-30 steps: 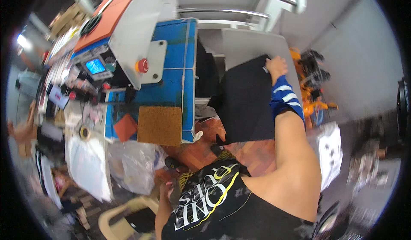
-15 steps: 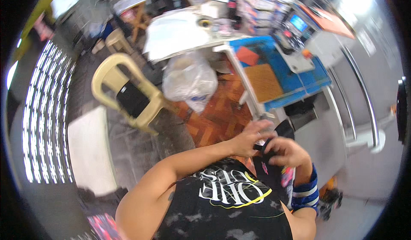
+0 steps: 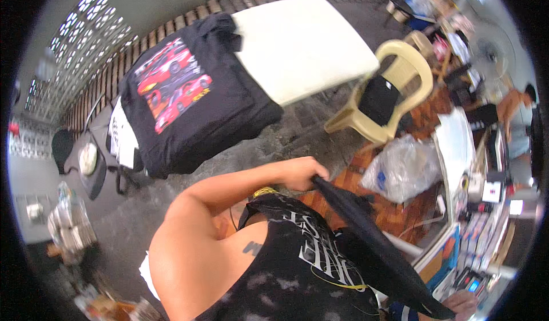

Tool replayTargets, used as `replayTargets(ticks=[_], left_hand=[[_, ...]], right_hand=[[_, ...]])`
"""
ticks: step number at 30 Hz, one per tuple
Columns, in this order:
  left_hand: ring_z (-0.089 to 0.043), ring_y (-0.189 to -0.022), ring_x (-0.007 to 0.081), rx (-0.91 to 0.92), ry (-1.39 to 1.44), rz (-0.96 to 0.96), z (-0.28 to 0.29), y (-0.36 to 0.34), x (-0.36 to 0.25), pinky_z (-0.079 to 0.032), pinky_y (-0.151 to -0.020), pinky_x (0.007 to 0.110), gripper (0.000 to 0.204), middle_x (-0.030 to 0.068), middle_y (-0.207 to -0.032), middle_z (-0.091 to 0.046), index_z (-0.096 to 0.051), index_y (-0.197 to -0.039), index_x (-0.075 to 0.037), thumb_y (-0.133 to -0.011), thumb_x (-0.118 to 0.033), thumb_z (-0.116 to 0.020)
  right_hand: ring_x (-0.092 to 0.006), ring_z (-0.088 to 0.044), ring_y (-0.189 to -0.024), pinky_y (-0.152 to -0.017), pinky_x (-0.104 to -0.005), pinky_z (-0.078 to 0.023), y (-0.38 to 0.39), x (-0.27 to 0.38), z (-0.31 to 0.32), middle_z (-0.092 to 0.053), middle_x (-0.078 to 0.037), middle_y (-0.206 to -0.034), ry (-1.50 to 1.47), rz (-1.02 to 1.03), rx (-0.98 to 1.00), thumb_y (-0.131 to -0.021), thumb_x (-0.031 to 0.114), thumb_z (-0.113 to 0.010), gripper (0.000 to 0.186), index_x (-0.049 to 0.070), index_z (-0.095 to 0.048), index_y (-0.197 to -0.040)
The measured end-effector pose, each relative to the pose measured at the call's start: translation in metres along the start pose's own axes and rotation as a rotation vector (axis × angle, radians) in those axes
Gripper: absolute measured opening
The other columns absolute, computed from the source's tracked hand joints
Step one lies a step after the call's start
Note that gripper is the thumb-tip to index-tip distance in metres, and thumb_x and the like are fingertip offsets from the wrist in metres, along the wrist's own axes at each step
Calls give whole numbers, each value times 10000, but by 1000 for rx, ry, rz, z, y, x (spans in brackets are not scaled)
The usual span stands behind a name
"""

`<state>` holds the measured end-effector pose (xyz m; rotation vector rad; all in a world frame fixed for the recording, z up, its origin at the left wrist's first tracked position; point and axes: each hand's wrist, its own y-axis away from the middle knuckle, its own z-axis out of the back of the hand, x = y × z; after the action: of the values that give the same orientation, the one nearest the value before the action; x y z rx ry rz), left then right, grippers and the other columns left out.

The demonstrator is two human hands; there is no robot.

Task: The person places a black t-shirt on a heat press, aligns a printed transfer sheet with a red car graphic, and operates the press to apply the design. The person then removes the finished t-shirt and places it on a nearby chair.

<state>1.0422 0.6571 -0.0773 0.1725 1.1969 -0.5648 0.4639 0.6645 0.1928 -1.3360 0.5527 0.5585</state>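
Note:
A black shirt (image 3: 377, 235) is stretched in a long band from the middle of the view down to the lower right, in front of my chest. At its upper left end my left hand (image 3: 306, 173) is closed in a fist around the cloth. The other end reaches my right hand (image 3: 461, 304) at the lower right rim, closed on the fabric and partly blurred. Folds hide any print on this shirt. Further left, several black shirts lie in a pile (image 3: 194, 98), the top one printed with red cars.
A white board-like table (image 3: 309, 40) extends beyond the pile. Past my left hand stands a beige plastic chair (image 3: 394, 92) with a black pad. A clear plastic bag (image 3: 403, 169) sits on the wooden floor. At right are a blue-topped bench (image 3: 449, 258) and another person (image 3: 514, 106).
My view has swung left, bringing the shirt pile into sight. My hands, close together before, are now far apart, with the black shirt drawn out between them.

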Motion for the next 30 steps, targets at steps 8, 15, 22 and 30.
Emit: replayTargets(ticks=[8,15,22,30], left_hand=[[-716,-983,299,-462,-876,392,240,165,-183,-551,-918,411,323,127,-1028,-754,-755,-1116,-63,-816,-179,-784],[-582,-1264,272,-1532,-1057,-45,460,312,-348,-440,-1110,453,467,160,-1364,-626,-613,-1366,-75,-953,-280,-685],[-691,-1035,243,-1350,-1805,318,429,468,-413,-520,-925,355,308,136,-1143,-730,-715,-1176,-26,-885,-126,-722],[-738,-990,238,-1665,-1278,357,254,463,-174,-546,-917,334,219,113,-1018,-774,-743,-958,-22,-807,89,-630]], right_hand=[[-165,-615,-1154,-979,-311,-503,-319,133,-262,-663,-68,-1207,-1587,-453,752,-1027,237,-594,364,12,-626,-1312],[-234,-676,-831,-806,-378,-626,-711,426,-247,-694,-71,-992,-2706,-476,149,-1017,114,-632,115,63,-683,-1107],[-196,-636,-748,-667,-314,-542,-721,513,-192,-705,-106,-987,-2296,-291,58,-861,81,-698,346,17,-695,-1201],[-158,-724,-869,-799,-317,-572,-499,697,-197,-781,-82,-929,-2170,-145,108,-837,-46,-600,182,28,-760,-882]])
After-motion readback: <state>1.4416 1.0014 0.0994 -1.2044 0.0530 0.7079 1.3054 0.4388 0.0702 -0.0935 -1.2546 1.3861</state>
